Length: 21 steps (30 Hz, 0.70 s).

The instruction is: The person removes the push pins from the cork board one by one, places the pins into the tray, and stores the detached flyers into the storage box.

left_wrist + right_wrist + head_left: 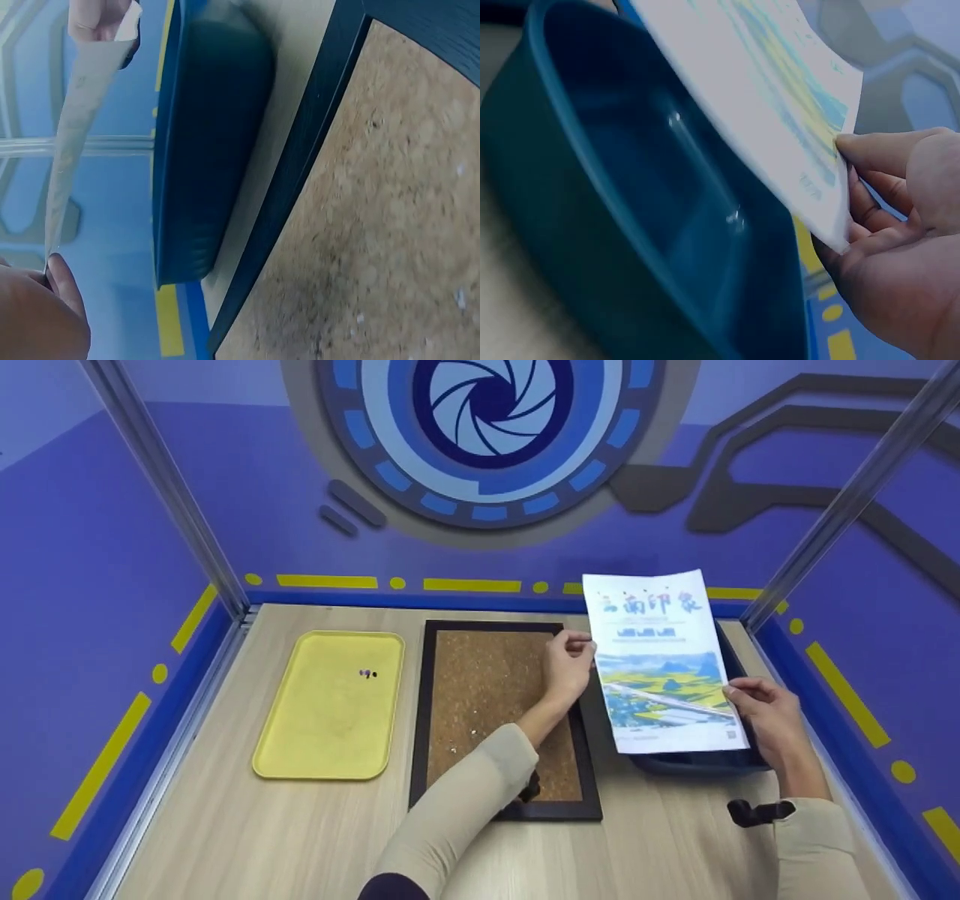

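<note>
A printed poster sheet (663, 664) with a landscape picture is held in the air above a dark blue tray (697, 763). My left hand (570, 664) pinches its left edge, and my right hand (761, 709) pinches its right edge near the bottom. The left wrist view shows the poster (71, 142) edge-on beside the blue tray (206, 150). In the right wrist view my right hand (896, 217) grips the poster (765, 97) over the tray (630, 225). A cork board (491, 705) in a dark frame lies under my left forearm.
A yellow tray (330, 705) lies left of the cork board, with a few small pins (367, 673) on it. Blue walls with yellow markings and metal posts (169, 487) enclose the wooden table (247, 825).
</note>
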### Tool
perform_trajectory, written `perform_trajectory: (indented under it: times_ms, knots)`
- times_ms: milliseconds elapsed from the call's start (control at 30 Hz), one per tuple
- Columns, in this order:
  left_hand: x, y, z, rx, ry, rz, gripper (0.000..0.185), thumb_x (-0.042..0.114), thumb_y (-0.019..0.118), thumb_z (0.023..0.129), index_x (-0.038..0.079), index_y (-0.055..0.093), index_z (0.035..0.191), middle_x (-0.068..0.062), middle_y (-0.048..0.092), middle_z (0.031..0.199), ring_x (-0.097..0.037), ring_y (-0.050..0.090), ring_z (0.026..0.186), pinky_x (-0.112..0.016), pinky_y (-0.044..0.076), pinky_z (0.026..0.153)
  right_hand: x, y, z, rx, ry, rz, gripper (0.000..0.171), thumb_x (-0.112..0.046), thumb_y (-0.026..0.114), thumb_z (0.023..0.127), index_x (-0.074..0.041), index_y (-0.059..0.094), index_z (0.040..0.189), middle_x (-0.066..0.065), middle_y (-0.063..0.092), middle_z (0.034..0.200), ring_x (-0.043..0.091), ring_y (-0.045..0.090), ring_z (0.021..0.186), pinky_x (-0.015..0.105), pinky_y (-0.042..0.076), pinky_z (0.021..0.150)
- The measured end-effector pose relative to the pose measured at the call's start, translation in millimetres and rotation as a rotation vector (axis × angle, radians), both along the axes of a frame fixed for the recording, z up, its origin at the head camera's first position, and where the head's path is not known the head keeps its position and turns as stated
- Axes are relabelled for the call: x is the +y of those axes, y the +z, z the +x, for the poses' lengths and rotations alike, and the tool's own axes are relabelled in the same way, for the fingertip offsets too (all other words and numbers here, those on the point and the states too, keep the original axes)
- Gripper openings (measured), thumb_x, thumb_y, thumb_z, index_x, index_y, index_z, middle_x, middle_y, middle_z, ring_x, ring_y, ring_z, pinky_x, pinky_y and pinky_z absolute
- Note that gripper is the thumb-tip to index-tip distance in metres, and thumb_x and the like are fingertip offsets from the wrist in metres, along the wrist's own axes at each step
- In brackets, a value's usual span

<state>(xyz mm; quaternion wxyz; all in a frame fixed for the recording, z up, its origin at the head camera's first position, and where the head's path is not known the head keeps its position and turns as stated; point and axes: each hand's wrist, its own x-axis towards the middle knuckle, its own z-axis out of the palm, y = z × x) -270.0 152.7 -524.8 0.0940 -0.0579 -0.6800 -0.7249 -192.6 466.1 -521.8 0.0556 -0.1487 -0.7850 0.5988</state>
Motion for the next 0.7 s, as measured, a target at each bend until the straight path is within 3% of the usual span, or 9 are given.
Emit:
perform_trajectory:
  times_ms: [233, 433, 700]
  knots:
    - [24, -0.3, 1.5, -0.057, 0.045, -0.094, 0.009, 0.004, 0.068, 0.1, 0.004, 0.076, 0.106, 0.0, 0.07, 0.09, -0.008, 0.065, 0.079, -0.026, 0.055, 0.074, 9, -13.7, 5.4, -0.01, -0.078, 0.135, 0.03, -0.029, 0.071, 0.104, -0.007, 0.067, 0.124, -0.01, 0.065, 0.105, 0.011, 0.058, 0.1, 0.016, 0.05, 0.08]
    - [41, -2.9, -6.6, -0.14, 0.109, -0.177, 0.007, 0.005, 0.072, 0.097, 0.007, 0.077, 0.102, 0.004, 0.069, 0.082, -0.009, 0.063, 0.073, -0.029, 0.054, 0.071, 13, -19.5, 3.0, -0.068, -0.128, 0.164, 0.027, -0.026, 0.067, 0.107, -0.007, 0.067, 0.126, -0.006, 0.064, 0.109, 0.013, 0.057, 0.105, 0.016, 0.048, 0.085]
    - [53, -17.8, -12.6, -0.174, 0.078, -0.226, 0.008, 0.001, 0.072, 0.097, 0.006, 0.078, 0.101, 0.002, 0.071, 0.082, -0.012, 0.065, 0.075, -0.031, 0.056, 0.072, 21, -26.1, 2.2, -0.112, -0.13, 0.304, 0.029, -0.022, 0.061, 0.109, -0.002, 0.064, 0.129, 0.006, 0.062, 0.116, 0.018, 0.056, 0.105, 0.019, 0.047, 0.083]
